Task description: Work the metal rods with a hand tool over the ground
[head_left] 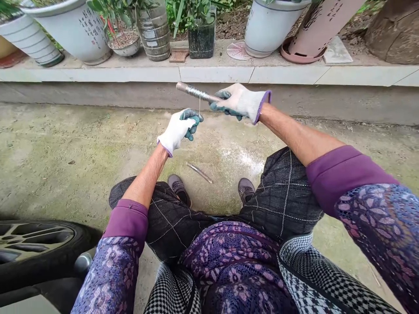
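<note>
My right hand [238,102], in a white and green work glove, is closed round a short metal rod [194,91] wound with thin shiny wire. The rod points left and slightly up. A thin strand of wire [199,104] drops from the coil down to my left hand [180,127], also gloved, whose fingers are pinched shut on it just below the rod. Both hands are held out in front of my knees, above the concrete ground.
A thin stick-like piece [199,172] lies on the ground between my shoes. A low concrete ledge [216,74] ahead carries several plant pots [81,30]. A car wheel [36,244] sits at the lower left.
</note>
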The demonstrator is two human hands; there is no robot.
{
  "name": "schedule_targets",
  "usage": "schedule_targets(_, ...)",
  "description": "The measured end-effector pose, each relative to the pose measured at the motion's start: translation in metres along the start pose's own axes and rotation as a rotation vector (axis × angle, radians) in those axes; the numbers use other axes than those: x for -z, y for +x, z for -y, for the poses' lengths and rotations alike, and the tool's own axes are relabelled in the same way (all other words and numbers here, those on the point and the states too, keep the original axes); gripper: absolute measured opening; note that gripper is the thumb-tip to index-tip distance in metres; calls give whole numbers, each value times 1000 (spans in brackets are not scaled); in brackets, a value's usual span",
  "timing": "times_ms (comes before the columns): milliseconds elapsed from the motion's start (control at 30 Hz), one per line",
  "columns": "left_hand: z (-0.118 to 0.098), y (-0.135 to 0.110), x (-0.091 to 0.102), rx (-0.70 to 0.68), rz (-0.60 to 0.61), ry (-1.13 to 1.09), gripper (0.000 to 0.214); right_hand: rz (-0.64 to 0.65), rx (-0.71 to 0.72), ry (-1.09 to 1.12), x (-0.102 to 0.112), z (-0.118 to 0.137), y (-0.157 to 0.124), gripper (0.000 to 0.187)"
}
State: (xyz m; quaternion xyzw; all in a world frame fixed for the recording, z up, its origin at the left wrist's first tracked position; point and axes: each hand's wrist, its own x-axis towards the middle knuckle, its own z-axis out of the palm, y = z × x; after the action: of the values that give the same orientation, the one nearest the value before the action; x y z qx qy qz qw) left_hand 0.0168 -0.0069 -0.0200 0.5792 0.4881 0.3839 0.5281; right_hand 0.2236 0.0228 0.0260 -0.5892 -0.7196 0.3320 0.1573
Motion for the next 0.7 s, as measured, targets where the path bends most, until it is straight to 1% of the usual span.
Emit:
schedule_targets(67,3,2,2,6,-10,0,9,88,3,194,1,4,-9,27)
schedule_targets(133,5,3,4,10,-7,11,9,225,38,277,4,2,-16,32)
schedule_targets(200,6,2,5,15,11,40,7,384,41,272,6,-5,-21,39)
schedule_targets(267,5,0,5,4,61,83,7,522,30,228,8,-14,-24,45)
schedule_targets(367,8,-3,0,-1,197,130,12,649,17,124,10,-25,-31,48)
schedule_targets(433,13,-3,-6,44,281,162,14,696,1,56,13,-31,-39,48)
schedule_targets(500,17,-2,-13,65,328,211,12,721,-15,-5,14,-38,-46,47)
schedule_targets(567,18,-1,-20,49,319,256,12,723,-44,-65,14,-46,-50,46)
schedule_targets(633,16,0,-26,56,283,292,13,709,-88,-106,12,-55,-51,45)
schedule_targets(700,13,0,-32,91,256,322,14,599,-116,-97,8,-62,-47,41)
